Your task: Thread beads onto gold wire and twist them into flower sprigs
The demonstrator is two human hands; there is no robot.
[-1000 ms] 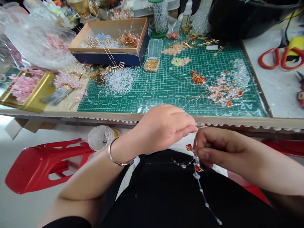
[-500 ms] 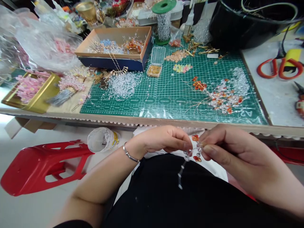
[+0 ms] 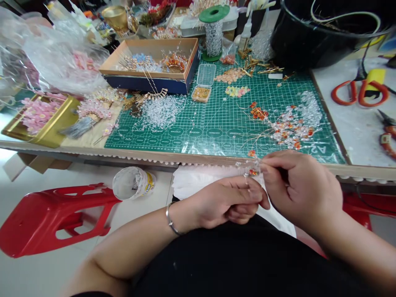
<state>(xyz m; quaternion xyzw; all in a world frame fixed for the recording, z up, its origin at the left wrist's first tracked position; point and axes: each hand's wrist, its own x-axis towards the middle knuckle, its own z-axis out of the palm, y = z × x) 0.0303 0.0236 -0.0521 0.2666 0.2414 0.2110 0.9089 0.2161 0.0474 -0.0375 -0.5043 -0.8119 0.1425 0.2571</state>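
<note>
Between my hands, just off the table's front edge, is a small beaded spray (image 3: 253,172) of clear crystal beads and orange flower-like pieces. My right hand (image 3: 305,187) pinches it between thumb and forefinger from the right. Just below, my left hand (image 3: 230,201) is closed, thumb against forefinger, on what looks like a thin strand of the same spray; the gripped part is hidden. On the green cutting mat (image 3: 213,142) beyond lie a bunch of similar orange and clear beaded sprays (image 3: 289,130) and a heap of clear beads (image 3: 162,113).
A box of hair ornaments (image 3: 148,78), a lidded case of gold beads (image 3: 201,93) and a green spool (image 3: 214,35) stand behind. Orange-handled scissors (image 3: 360,97) and pliers (image 3: 388,136) lie right. A red stool (image 3: 55,218) and white tub (image 3: 131,183) are at lower left.
Both hands have moved with the spray, which is now higher, nearer the table edge. My right hand has turned knuckles up, and my left hand has shifted right beneath the spray. The dangling bead strand no longer shows.
</note>
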